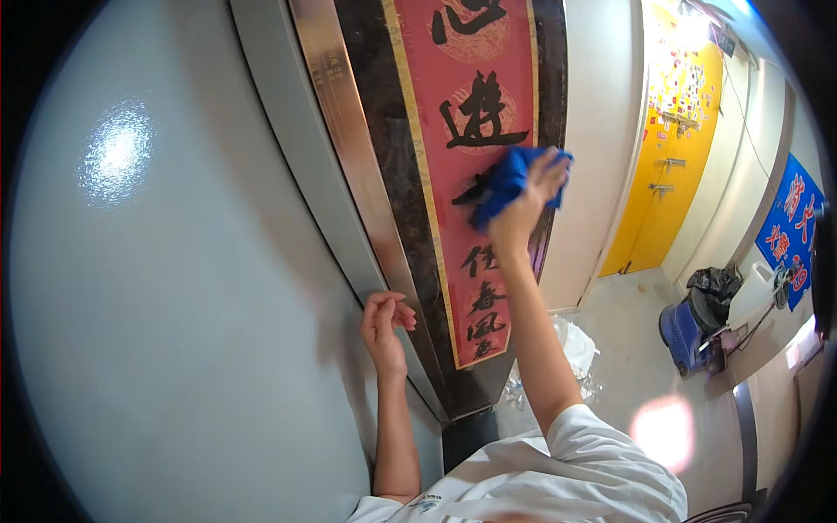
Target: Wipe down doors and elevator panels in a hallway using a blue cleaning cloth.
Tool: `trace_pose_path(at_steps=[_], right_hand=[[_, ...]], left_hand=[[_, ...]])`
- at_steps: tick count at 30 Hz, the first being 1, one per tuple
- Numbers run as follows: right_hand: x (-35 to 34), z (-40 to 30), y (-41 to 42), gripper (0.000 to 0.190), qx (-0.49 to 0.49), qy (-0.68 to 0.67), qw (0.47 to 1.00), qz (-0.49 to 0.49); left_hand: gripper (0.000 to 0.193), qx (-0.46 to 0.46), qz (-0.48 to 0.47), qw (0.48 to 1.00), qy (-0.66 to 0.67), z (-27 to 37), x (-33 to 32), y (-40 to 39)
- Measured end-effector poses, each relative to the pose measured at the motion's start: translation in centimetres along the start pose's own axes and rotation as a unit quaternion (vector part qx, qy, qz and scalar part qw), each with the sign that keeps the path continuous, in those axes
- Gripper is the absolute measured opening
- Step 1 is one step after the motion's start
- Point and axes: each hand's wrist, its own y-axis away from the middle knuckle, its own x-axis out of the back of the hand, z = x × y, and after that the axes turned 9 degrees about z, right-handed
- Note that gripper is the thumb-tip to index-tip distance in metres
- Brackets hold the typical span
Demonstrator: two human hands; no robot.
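Observation:
My right hand (533,196) presses a blue cloth (507,186) against a tall red paper scroll (435,163) with black brush characters and a gold patterned border. The cloth covers part of one character and reaches past the scroll's right border. Dark marbled stone (399,144) lies behind the scroll. My left hand (387,327) holds nothing; its fingers are loosely curled and apart, beside a copper-coloured metal strip (363,176) at the left of the stone.
A large smooth grey panel (196,294) fills the left side. To the right are a yellow double door (667,170) with latches, a blue wheeled machine (683,337) with a black bag, a blue banner (788,229), and crumpled clear plastic (575,346) on the floor.

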Motion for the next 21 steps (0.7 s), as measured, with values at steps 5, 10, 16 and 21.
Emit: trace_pose_path(at_steps=[5,10,16,21], right_hand=[[-0.7,-9.0,4.3,0.073,0.119,-0.077,0.985,-0.101],[0.4,-3.9,12.4,0.073,0.113,-0.059,0.972,-0.199],[2.2,6.9,14.3,0.078,0.0,0.016,0.997,-0.079],[0.1,5.0,8.2,0.072,-0.004,0.017,1.0,0.017]], left_hand=[[0.018,-0.021,0.02,0.999,0.031,-1.0,0.4,-0.1],[0.018,-0.051,0.023,0.998,0.041,1.0,-0.1,0.0],[0.02,-0.046,0.014,0.998,0.041,0.8,0.7,0.2],[0.025,-0.05,-0.033,0.998,0.016,1.0,0.6,0.2]])
